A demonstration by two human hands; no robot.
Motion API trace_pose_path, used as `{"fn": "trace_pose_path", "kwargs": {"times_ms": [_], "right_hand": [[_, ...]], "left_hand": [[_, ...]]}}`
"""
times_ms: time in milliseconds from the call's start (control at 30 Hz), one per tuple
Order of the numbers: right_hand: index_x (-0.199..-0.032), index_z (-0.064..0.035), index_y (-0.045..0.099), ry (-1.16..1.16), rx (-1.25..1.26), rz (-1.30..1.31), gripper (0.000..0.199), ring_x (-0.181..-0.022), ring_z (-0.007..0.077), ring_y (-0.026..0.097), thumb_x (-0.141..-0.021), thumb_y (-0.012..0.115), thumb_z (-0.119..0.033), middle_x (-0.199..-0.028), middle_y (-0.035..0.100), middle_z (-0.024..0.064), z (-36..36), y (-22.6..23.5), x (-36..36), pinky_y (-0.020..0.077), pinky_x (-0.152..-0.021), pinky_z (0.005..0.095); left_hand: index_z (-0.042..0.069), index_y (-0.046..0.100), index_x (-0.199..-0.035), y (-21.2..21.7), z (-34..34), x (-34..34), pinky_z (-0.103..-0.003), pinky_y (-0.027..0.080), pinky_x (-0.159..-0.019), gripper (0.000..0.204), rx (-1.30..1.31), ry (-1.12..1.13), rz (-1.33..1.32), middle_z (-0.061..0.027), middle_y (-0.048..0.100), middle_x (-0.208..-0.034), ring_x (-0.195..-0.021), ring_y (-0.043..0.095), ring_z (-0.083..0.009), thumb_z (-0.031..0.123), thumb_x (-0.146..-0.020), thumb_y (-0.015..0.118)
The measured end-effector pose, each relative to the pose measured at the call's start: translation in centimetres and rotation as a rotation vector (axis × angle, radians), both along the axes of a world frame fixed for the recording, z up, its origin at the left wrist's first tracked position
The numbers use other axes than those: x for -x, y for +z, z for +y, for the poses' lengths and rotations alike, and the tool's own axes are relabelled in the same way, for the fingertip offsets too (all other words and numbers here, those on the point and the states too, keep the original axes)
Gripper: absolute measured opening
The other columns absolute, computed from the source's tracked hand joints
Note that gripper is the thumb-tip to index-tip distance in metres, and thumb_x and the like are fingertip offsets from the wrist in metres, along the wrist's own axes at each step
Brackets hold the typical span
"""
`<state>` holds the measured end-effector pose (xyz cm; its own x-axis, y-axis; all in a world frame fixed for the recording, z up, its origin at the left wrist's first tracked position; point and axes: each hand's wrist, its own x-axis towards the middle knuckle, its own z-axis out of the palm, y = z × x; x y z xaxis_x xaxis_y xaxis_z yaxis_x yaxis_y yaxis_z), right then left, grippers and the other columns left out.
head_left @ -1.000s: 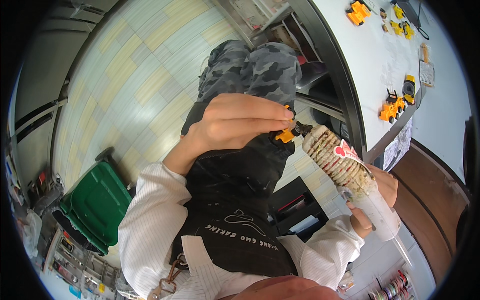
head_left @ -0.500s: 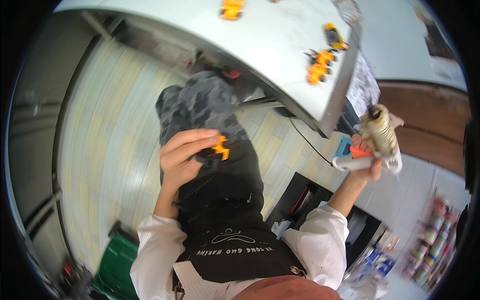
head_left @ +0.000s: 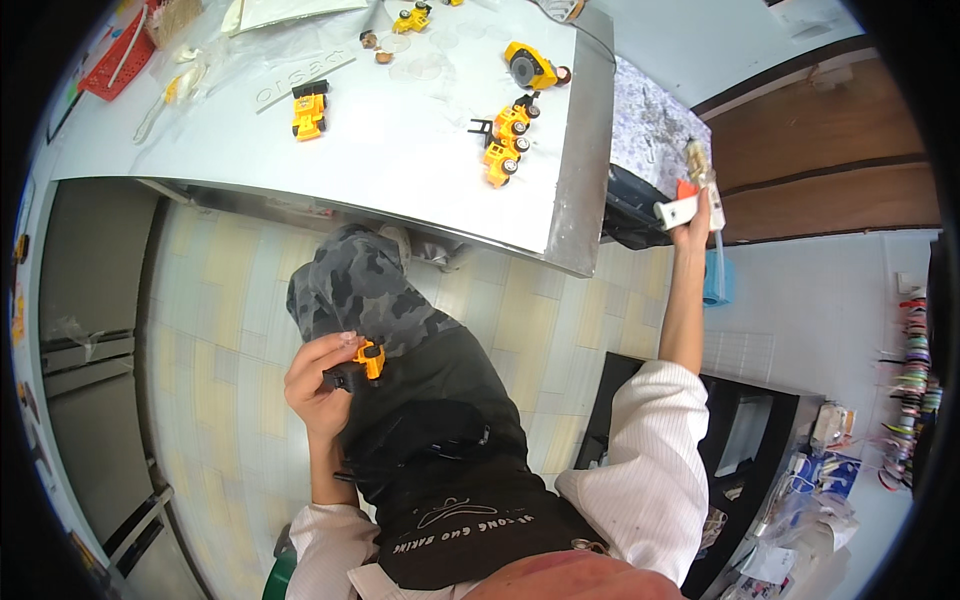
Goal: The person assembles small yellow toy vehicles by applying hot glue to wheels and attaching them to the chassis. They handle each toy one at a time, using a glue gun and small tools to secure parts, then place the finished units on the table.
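Observation:
My left hand is closed on a small orange-yellow toy construction vehicle, held over my lap. A black part, partly hidden by my fingers, shows beside it. Out to the right, my right hand grips a hot glue gun by its white handle. The gun has an orange trigger and a yellowed, stained front end; a pale stick hangs from its back. Its front end is over a table covered with purple-white patterned cloth.
On the white table stand a toy loader, a toy forklift and several other yellow toy vehicles. A red basket is at the far left. The metal table edge lies between me and the patterned cloth.
My right hand has carried the glue gun farther away, toward the patterned cloth. My left hand still holds the toy, now lower and farther left. The whole view has shifted, showing more table.

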<state>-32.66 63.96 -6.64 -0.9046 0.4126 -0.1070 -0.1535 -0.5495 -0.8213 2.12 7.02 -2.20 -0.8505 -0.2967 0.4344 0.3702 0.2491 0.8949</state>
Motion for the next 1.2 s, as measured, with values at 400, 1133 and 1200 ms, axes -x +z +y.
{"fn": "trace_pose_path", "kwargs": {"times_ms": [400,1133,1200], "right_hand": [[-0.109,0.0039,0.065,-0.094,-1.0,-0.286,0.033,-0.083,0.0174,0.065,-0.082,0.074,-0.01,-0.099,0.068,0.0115,4.3,-0.7,0.0,0.0516,-0.073,0.0293],[-0.102,-0.0012,0.073,1.448,-0.749,0.541,0.031,-0.091,0.0216,0.06,-0.072,0.077,-0.002,-0.102,0.061,0.0116,-37.8,13.6,-21.4,0.048,-0.079,0.0302],[-0.101,-0.0006,0.073,1.482,-0.73,0.517,0.03,-0.091,0.0208,0.058,-0.072,0.078,-0.005,-0.101,0.058,0.0112,-38.0,13.2,-21.7,0.0468,-0.079,0.0294]], "left_hand": [[-0.007,0.072,-0.096,1.7,0.8,2.3,-0.035,0.057,-0.084,0.021,-0.107,-0.199,0.067,-0.0181,0.069,-0.105,-0.094,0.069,-0.0283,-0.005,-0.076,0.069],[-0.003,0.074,-0.084,1.5,1.0,1.5,-0.032,0.057,-0.072,0.013,-0.409,-0.48,0.063,-0.0195,0.07,-0.093,-0.082,0.072,-0.028,0.001,-0.073,0.078],[-0.005,0.073,-0.092,1.1,0.7,1.3,-0.032,0.054,-0.079,0.02,-0.465,-0.553,0.063,-0.0184,0.069,-0.099,-0.089,0.07,-0.0278,-0.002,-0.072,0.075]]}}
